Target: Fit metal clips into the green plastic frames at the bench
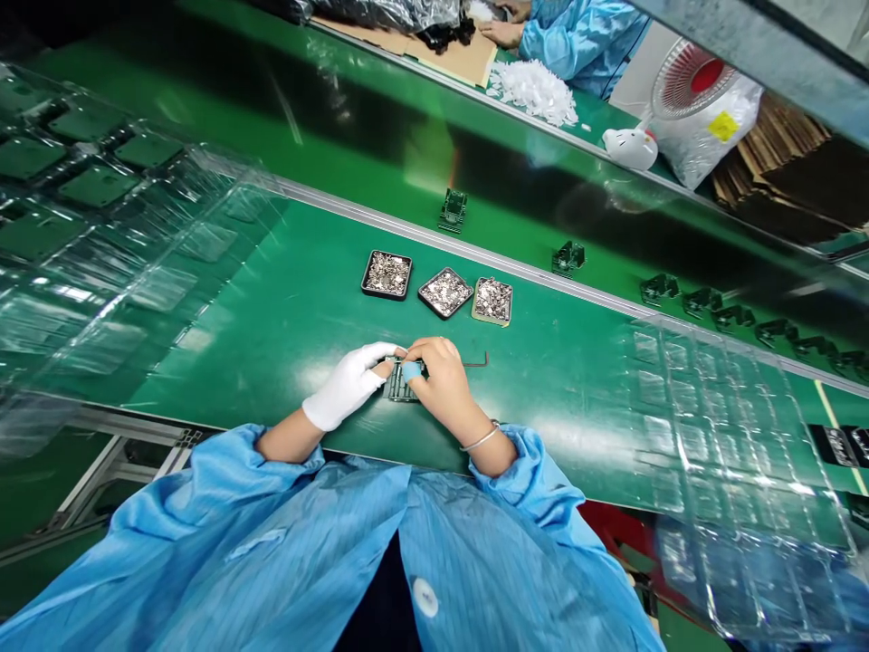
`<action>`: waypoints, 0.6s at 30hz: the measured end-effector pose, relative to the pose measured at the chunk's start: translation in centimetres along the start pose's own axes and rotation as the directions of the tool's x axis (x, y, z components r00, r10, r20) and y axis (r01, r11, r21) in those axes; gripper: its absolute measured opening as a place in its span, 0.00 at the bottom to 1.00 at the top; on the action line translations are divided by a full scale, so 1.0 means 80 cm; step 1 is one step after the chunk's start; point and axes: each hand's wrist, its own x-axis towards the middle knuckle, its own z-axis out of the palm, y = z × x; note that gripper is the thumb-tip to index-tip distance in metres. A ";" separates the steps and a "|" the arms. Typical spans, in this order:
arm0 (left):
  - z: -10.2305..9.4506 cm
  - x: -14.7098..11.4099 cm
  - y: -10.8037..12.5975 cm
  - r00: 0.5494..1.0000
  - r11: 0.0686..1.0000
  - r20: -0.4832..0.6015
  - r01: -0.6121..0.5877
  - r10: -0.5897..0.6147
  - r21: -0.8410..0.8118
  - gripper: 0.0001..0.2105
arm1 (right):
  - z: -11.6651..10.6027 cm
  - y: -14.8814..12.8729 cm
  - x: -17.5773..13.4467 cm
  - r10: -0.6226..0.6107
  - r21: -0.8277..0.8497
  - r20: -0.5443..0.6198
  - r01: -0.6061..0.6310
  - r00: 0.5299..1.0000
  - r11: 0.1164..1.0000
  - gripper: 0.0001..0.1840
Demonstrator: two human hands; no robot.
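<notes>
My left hand [351, 385], in a white glove with bare fingertips, grips the left side of a small green circuit board assembly [402, 389] low over the green table. On its far right side is my right hand [441, 376], bare, with a blue wrap on one finger. The fingertips of both hands meet at the board's far edge and cover part of it. Whether a small part is pinched there I cannot make out. An L-shaped hex key [479, 364] lies just right of my right hand.
Three small trays of shiny metal parts, a left one [386, 273], a middle one [445, 292] and a right one [492, 301], stand beyond my hands. Board assemblies [568, 258] sit on the green conveyor [367, 172]. Clear blister trays [720, 407] flank both sides. A co-worker's blue sleeves [570, 41] show opposite.
</notes>
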 end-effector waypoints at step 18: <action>0.015 0.006 -0.002 0.996 0.985 -0.053 0.066 -0.075 -0.158 0.13 | 0.007 0.015 0.001 0.185 0.545 0.012 -0.161 0.983 0.823 0.08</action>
